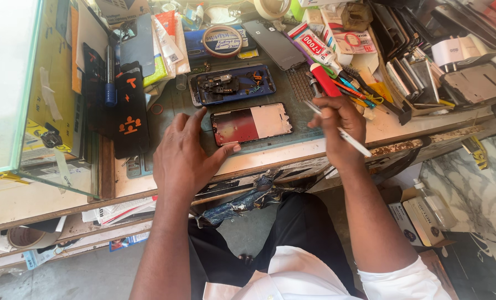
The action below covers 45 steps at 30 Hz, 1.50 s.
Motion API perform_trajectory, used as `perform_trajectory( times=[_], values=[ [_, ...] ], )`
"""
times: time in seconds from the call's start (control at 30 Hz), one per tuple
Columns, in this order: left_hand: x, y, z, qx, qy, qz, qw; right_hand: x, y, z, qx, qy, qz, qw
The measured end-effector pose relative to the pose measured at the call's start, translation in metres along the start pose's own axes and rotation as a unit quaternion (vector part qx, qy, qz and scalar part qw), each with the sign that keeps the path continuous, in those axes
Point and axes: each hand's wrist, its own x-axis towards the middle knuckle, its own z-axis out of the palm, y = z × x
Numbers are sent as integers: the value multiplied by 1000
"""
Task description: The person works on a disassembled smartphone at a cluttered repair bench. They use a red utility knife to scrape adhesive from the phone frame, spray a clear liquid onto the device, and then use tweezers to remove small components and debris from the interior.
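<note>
A phone display panel (252, 123) lies face down on the dark work mat (175, 103), its back reddish at the left and pale at the right. My left hand (185, 158) rests flat on the mat just left of it, thumb touching its lower left edge, holding nothing. My right hand (341, 123), to the right of the panel, grips a thin white tool (348, 136) like a pen; the tool's tip points up and left, near the panel's right end. Behind the panel sits an opened blue phone body (232, 84) with its insides exposed.
A roll of tape (222, 40), glue tubes (317, 47), a dark phone back (274, 43), pens and screwdrivers (353, 86) crowd the back of the bench. A glass case (9, 83) stands at left. Stacked phone parts (475, 83) fill the right. Boxes (420, 216) sit on the floor.
</note>
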Motion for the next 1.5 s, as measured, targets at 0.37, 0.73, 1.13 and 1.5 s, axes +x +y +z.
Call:
perform_trajectory(
  times=[0.37, 0.73, 1.13, 1.5],
  values=[
    [-1, 3, -2, -5, -3, 3, 1000, 4, -6, 0, 20, -12, 13, 1000],
    [-2, 1, -2, -12, 5, 15, 1000, 3, -12, 6, -112, -29, 34, 993],
    [5, 8, 15, -23, 89, 91, 992, 4, -13, 6, -112, -46, 27, 992],
    [6, 21, 23, -28, 79, 81, 993, 2, -15, 7, -140, -39, 25, 989]
  ],
)
